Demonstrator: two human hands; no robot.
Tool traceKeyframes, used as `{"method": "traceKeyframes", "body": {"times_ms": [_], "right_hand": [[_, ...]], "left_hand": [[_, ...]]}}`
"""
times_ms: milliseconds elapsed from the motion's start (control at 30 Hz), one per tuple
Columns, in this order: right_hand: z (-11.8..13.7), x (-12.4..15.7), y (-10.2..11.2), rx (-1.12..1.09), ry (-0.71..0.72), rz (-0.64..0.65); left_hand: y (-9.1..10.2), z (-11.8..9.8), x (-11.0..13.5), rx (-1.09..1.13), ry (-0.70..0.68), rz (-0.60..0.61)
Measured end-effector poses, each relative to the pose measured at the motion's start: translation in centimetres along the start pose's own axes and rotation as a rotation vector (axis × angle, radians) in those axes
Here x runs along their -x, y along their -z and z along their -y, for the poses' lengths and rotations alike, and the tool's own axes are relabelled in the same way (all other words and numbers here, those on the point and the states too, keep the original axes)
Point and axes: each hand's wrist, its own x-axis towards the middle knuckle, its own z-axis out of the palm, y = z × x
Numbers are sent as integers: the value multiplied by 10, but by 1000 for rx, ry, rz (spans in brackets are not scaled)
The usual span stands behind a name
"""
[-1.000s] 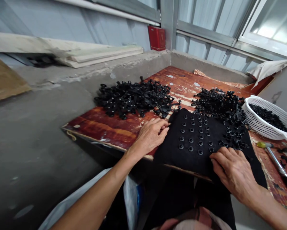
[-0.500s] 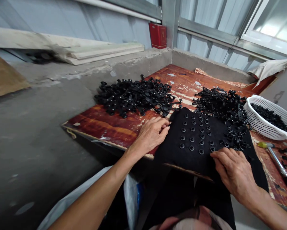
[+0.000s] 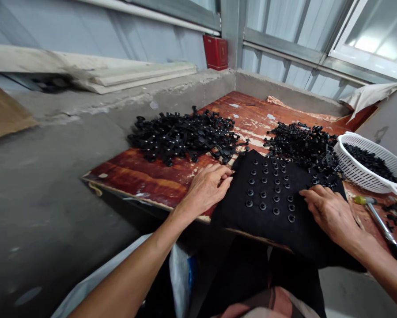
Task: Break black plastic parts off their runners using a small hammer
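A black cloth (image 3: 244, 221) lies over the table's front edge, with small round black plastic pieces (image 3: 262, 194) standing on it in rough rows. My left hand (image 3: 208, 185) rests at the cloth's left edge, its fingers curled in and thumb close to them. Whatever lies inside those fingers is hidden. On the right part of the cloth, my right hand (image 3: 332, 214) is closed, fingertips down beside the loose black pieces (image 3: 320, 180). I cannot make out what is between its fingertips. The front piece (image 3: 291, 218) of the right-hand row stands left of that hand.
Two heaps of black plastic parts, one left (image 3: 185, 137) and one right (image 3: 300, 143), lie on the worn red-brown table (image 3: 141, 174). A white basket (image 3: 357, 170) holds more black pieces. A yellow-tipped metal tool (image 3: 380, 221) lies at right. A concrete ledge (image 3: 119, 115) borders the table.
My right hand has moved away from the front of the right-hand row, up and right toward the loose pieces. A piece now shows where its fingertips were. My left hand has stayed put.
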Motion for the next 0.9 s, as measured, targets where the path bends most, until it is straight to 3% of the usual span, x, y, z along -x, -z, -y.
{"method": "traceKeyframes", "body": {"times_ms": [200, 333, 500, 700, 900], "right_hand": [[-11, -16, -13, -40, -60, -4], [-21, -53, -25, -63, -137, -36], [-26, -89, -43, -58, -190, 14], [-29, -87, -47, -28, -225, 79], [-28, -74, -28, -6, -214, 66]], "left_hand": [[0, -1, 0, 0, -25, -22], [0, -1, 0, -4, -31, -30], [3, -2, 0, 18, -15, -7], [0, 0, 0, 6, -29, -33], [2, -1, 0, 10, -21, -7]]}}
